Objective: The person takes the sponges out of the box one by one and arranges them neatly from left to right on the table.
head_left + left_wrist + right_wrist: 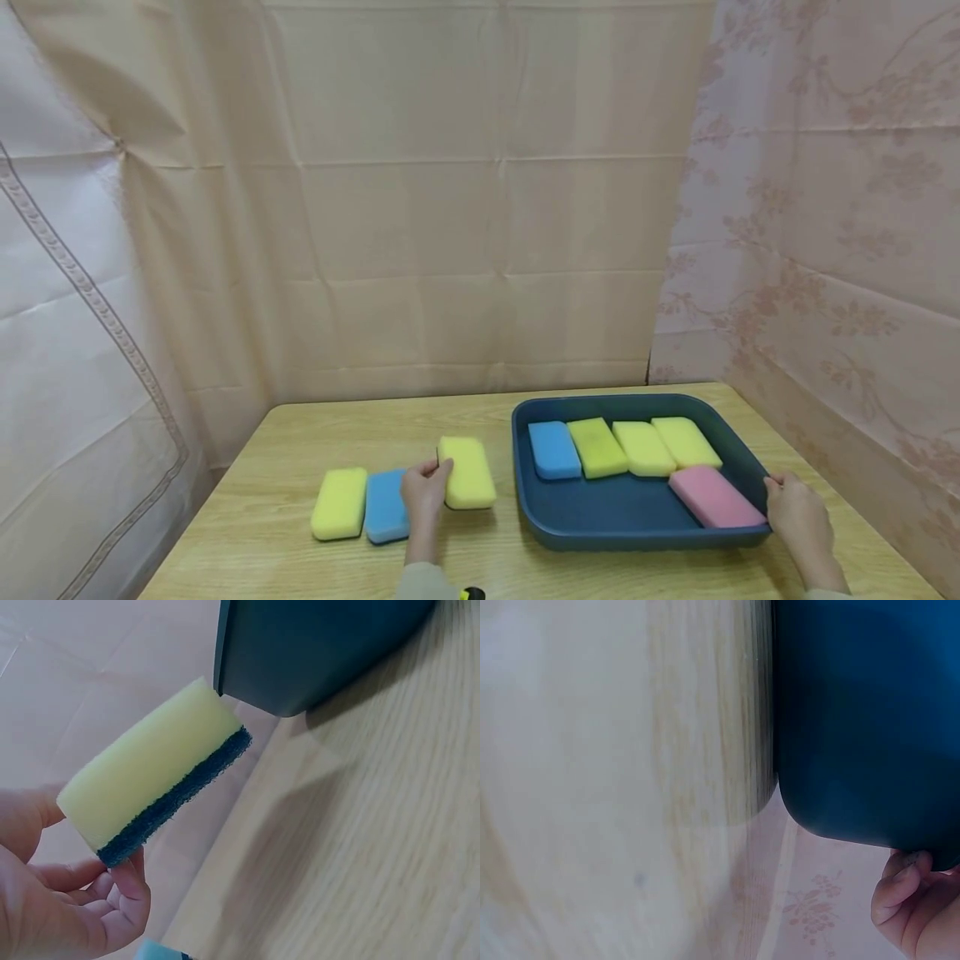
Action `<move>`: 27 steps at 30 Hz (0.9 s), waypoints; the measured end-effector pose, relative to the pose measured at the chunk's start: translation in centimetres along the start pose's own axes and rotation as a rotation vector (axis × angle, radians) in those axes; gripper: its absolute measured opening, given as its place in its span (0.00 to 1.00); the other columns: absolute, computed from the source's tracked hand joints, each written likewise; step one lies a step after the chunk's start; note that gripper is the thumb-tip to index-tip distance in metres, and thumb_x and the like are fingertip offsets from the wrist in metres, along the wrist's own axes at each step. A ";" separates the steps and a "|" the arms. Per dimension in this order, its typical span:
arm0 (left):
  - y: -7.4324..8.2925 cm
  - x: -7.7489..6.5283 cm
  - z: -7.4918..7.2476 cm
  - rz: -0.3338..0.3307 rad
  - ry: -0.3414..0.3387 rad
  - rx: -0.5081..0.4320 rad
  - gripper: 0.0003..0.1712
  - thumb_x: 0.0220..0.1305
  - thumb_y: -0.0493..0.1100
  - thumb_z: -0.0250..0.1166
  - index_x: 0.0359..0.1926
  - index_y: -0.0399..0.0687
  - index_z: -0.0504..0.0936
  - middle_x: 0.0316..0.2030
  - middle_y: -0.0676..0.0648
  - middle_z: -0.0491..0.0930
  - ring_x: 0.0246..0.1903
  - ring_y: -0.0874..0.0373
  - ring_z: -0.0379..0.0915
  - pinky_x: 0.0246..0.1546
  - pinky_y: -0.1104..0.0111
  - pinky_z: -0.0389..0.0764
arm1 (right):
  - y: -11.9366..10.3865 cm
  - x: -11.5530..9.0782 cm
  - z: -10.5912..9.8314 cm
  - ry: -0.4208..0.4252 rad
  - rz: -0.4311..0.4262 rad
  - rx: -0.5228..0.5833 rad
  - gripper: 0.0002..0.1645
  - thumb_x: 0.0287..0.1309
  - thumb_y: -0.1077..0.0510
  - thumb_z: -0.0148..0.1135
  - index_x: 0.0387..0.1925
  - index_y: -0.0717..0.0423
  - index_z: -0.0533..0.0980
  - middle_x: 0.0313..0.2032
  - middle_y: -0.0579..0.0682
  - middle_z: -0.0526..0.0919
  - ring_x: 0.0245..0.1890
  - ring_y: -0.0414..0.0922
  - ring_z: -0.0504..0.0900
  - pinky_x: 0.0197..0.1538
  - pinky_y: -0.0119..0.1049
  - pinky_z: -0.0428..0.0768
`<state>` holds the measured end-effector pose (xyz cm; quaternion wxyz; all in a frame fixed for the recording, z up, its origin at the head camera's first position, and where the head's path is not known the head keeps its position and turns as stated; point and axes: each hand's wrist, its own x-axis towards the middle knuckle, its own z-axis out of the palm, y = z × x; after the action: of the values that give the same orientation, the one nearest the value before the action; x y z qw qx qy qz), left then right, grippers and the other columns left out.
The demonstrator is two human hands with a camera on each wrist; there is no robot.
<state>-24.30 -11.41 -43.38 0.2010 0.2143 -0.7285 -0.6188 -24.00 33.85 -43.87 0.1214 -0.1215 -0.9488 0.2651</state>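
My left hand [424,493] pinches a yellow sponge [467,473] at its left edge and holds it above the table, just left of the tray. In the left wrist view the sponge [154,765] shows a dark scouring layer [180,799] underneath, thumb on one side and fingers on the other. My right hand [799,518] grips the right front corner of the dark blue tray [600,533]. The right wrist view shows its curled fingers [900,889] at the tray's rim. Inside the tray lie a blue sponge [555,450], several yellow ones [642,450] and a pink sponge [716,497].
On the wooden table [262,500], another yellow sponge [340,503] and a blue sponge [386,505] lie left of my left hand, the blue one partly behind it. Cloth curtains [480,208] hang behind and at both sides. A small black and yellow object [472,593] shows at the bottom edge.
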 end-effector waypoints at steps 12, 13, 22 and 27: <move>-0.4 0.2 -1.2 0.093 0.028 0.214 0.13 0.49 0.37 0.65 0.31 0.27 0.80 0.28 0.36 0.79 0.32 0.44 0.74 0.33 0.57 0.74 | 0.0 0.0 -0.1 -0.016 0.011 -0.001 0.20 0.64 0.57 0.41 0.45 0.74 0.65 0.43 0.76 0.69 0.40 0.73 0.67 0.31 0.56 0.70; -0.4 0.2 -1.3 0.107 0.035 0.233 0.12 0.48 0.37 0.65 0.30 0.27 0.80 0.27 0.36 0.79 0.32 0.44 0.74 0.34 0.57 0.74 | 0.0 0.0 -0.1 -0.019 0.015 -0.001 0.20 0.64 0.57 0.41 0.45 0.74 0.65 0.43 0.76 0.69 0.40 0.73 0.67 0.31 0.56 0.70; -0.7 0.2 -1.9 0.165 0.051 0.353 0.08 0.48 0.36 0.66 0.25 0.31 0.81 0.22 0.41 0.78 0.24 0.50 0.72 0.25 0.60 0.73 | -0.1 0.0 -0.1 -0.028 0.014 -0.001 0.21 0.65 0.58 0.41 0.46 0.75 0.65 0.43 0.76 0.69 0.41 0.73 0.67 0.32 0.56 0.70; -0.6 0.3 -2.0 0.160 0.039 0.397 0.08 0.49 0.36 0.65 0.21 0.33 0.80 0.18 0.45 0.75 0.20 0.55 0.67 0.20 0.64 0.70 | -0.2 -0.1 -0.2 -0.037 0.014 0.000 0.21 0.65 0.58 0.40 0.46 0.76 0.65 0.43 0.76 0.69 0.41 0.73 0.67 0.32 0.56 0.70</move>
<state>-23.34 -13.32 -43.68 0.2173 0.2032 -0.8468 -0.4409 -23.87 33.76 -43.57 0.1020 -0.1233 -0.9500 0.2680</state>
